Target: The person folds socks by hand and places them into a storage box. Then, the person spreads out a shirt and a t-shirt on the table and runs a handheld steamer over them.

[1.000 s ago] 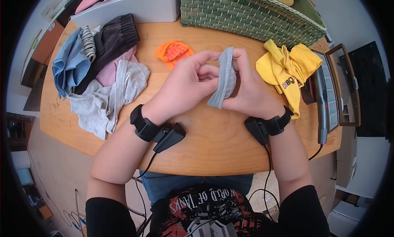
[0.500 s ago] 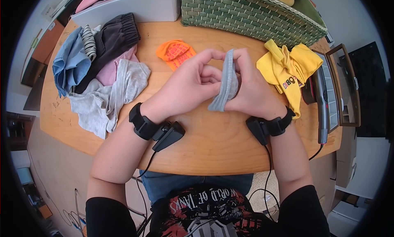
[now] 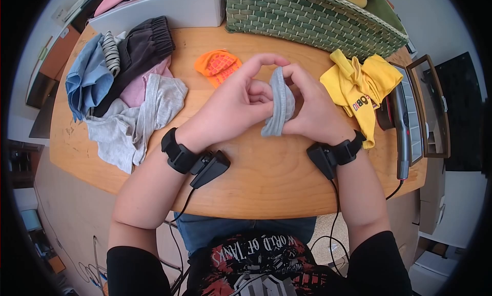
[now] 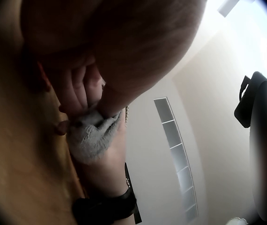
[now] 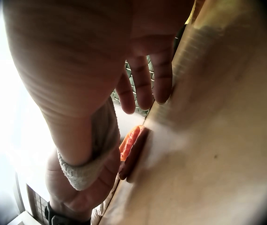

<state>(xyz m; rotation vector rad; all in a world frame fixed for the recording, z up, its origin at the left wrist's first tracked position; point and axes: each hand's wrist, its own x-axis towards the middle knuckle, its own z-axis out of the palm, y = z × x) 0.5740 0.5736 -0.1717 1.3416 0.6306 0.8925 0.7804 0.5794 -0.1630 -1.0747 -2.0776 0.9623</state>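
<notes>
Above the middle of the table, both hands hold a small grey sock with a ribbed, folded cuff. My left hand has its thumb at the cuff's left side; its index finger arches over the top, the other fingers bent. From the right, my right hand grips the cuff, thumb at the lower edge and index finger at the upper. In the right wrist view the right thumb reaches into the grey sock, while three fingers extend free of it. An orange sock with a red pattern lies flat behind the left hand.
At the left lies a clothes pile with a grey garment and dark trousers. A yellow garment lies at right beside a black appliance. A white bin and a green woven basket line the back.
The left index finger has risen off the cuff's top edge and now arches above it. The upper end of the cuff sits slightly lower and further left. Everything on the table stays put.
</notes>
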